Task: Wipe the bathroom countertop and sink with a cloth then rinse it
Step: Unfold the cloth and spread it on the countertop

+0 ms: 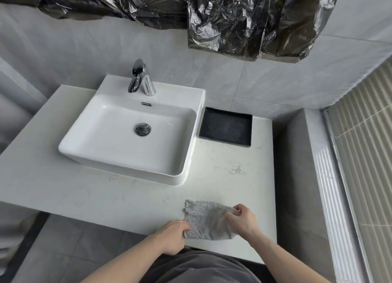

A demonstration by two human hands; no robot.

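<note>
A grey dotted cloth with a scalloped edge lies flat on the white bench, near the front edge and in front of the sink's right front corner, well apart from the sink itself. The left hand holds the cloth's near left corner, its grip pinching the fabric between thumb and curled fingers right at the bench edge. The right hand takes the cloth's right side, its grip pinching a raised fold of fabric between thumb and fingertips, so that part of the cloth lifts slightly off the bench. The white rectangular sink sits on top of the bench, its basin looking dry, with a chrome drain plug in the middle of the bowl. A chrome faucet stands on the back ledge of the sink. Just right of the sink, toward the wall, a shallow black tray rests on the bench. Between the tray and the cloth, right of the sink's front corner, the bench shows faint grey smudges. Crinkled black plastic sheeting hangs on the tiled wall above the sink.
</note>
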